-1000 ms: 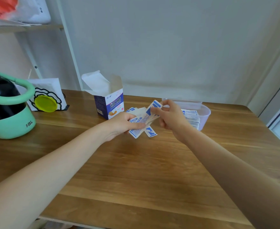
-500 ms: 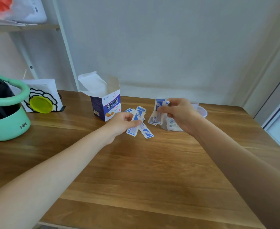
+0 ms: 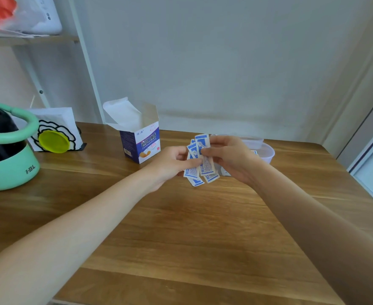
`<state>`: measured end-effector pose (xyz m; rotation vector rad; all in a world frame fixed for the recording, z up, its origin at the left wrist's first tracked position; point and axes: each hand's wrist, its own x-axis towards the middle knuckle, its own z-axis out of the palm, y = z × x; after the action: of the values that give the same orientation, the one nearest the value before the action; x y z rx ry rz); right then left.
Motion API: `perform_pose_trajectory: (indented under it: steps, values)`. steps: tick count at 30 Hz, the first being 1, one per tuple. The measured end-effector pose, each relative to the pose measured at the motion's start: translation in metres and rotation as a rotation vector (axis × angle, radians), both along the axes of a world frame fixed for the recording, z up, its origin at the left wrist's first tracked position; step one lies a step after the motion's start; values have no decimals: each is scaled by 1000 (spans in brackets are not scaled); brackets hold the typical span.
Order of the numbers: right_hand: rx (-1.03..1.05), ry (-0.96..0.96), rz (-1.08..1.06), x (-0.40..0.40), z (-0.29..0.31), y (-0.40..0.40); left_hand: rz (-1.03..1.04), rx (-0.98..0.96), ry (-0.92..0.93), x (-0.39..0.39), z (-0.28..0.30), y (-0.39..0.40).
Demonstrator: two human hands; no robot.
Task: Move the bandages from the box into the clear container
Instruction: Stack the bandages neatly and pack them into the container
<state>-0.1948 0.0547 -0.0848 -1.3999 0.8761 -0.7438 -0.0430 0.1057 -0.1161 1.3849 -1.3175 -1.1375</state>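
Bandages (image 3: 199,160): fanned sheaf, long axes near upright, pinched by left hand (image 3: 172,164) and right hand (image 3: 229,159); clear container (image 3: 267,151) just behind right hand.

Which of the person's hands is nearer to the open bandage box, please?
Left. The left hand holds the bandages just right of the bandage box; the right hand is farther right, in front of the clear container.
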Motion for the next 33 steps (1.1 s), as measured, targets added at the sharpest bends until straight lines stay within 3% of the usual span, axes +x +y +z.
perform_pose_trajectory:
  steps: [3, 5, 9, 11, 16, 22, 28, 33]
  values:
    - [-118, 100, -53, -2, 4, 1, -43, -53, -226, 1, 4, -5]
    - [-358, 249, -144, -3, 7, -3, -37, -106, -509, 9, 2, -16]
    - [-977, 1019, -6, -5, 2, -3, -185, -94, -982, 16, -10, -32]
    - [-1066, 1145, 129, -9, -12, 3, -280, -52, -1103, 12, -12, -33]
    - [-891, 1042, 323, -16, -46, 8, -286, 9, -1097, 15, -14, -36]
    - [-582, 815, 92, -19, -46, 11, -267, 65, -1075, 15, -13, -37]
    - [-42, 552, 0, -17, -37, 15, -271, 112, -1033, 17, -10, -29]
    - [80, 472, 16, -14, -38, 16, -261, 164, -1083, 14, -7, -23]
